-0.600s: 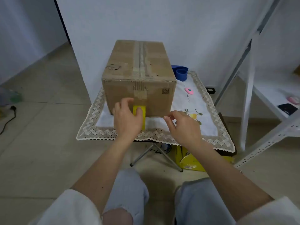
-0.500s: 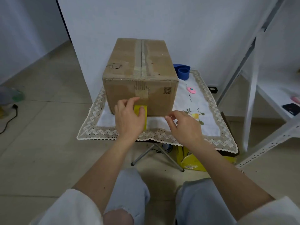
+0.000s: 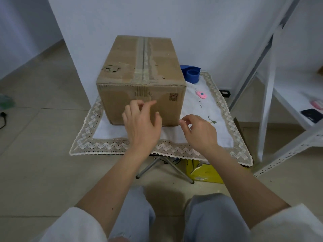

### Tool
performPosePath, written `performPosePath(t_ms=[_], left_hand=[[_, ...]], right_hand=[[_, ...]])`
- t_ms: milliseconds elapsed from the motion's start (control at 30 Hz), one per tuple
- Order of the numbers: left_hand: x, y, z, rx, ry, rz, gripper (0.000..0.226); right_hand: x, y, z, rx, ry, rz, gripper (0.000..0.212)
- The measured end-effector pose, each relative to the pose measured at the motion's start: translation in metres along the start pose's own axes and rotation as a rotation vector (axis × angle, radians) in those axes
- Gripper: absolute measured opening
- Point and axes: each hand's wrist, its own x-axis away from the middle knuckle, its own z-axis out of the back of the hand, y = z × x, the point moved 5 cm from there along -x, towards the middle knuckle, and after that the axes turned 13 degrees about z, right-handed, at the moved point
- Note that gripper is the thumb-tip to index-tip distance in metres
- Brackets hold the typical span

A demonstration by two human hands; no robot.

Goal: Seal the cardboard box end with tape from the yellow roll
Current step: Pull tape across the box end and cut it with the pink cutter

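The cardboard box (image 3: 122,67) stands closed on a small table covered with a lace-edged cloth (image 3: 108,142). Old clear tape runs along its top seam and down onto the near end. My left hand (image 3: 141,126) is raised against that near end, back towards me, with the fingertips on the cardboard and the thumb apart from them. No yellow roll shows; the palm hides whatever is behind it. My right hand (image 3: 201,131) hovers by the box's lower right corner with its fingers loosely curled and nothing visible in them.
A blue tape dispenser (image 3: 191,73) sits behind the box on the right, and a small pink object (image 3: 201,94) lies on the cloth. A white metal shelf (image 3: 288,95) with a black phone (image 3: 312,115) stands to the right. A yellow bag (image 3: 206,173) lies under the table.
My left hand has moved up the box's near end and its fingers have spread. The yellow roll seen at its thumb before is out of sight. The right hand has barely shifted.
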Motion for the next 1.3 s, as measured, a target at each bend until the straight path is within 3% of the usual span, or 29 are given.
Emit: performPosePath(t_ms=[167,300,467,600,767,1000,1200,1300], left_hand=[[0.013,0.039,-0.024,0.13,-0.135,-0.233,0.027],[0.029,0.06,-0.056,0.119,-0.317,-0.323,0.029],[0.038,0.064,-0.104,-0.019,-0.598,-0.266,0.04],[0.036,0.061,-0.134,-0.079,-0.712,-0.205,0.047],[0.033,0.059,-0.155,-0.13,-0.711,-0.182,0.042],[0.032,0.058,-0.17,-0.142,-0.693,-0.18,0.035],[0.032,0.058,-0.17,-0.131,-0.692,-0.155,0.034],[0.033,0.058,-0.17,-0.126,-0.708,-0.14,0.036]], right_hand=[[-0.023,0.045,0.007,0.025,0.006,-0.089,0.032],[-0.044,0.08,0.011,0.079,-0.03,-0.141,0.036],[-0.073,0.118,0.007,0.104,-0.079,-0.209,0.038],[-0.096,0.143,-0.005,0.096,-0.147,-0.222,0.041],[-0.125,0.165,-0.025,0.084,-0.148,-0.251,0.045],[-0.151,0.173,-0.056,0.077,-0.215,-0.128,0.042],[-0.159,0.176,-0.057,-0.136,0.029,-0.316,0.027],[-0.157,0.177,-0.056,-0.3,0.106,-0.402,0.039]])
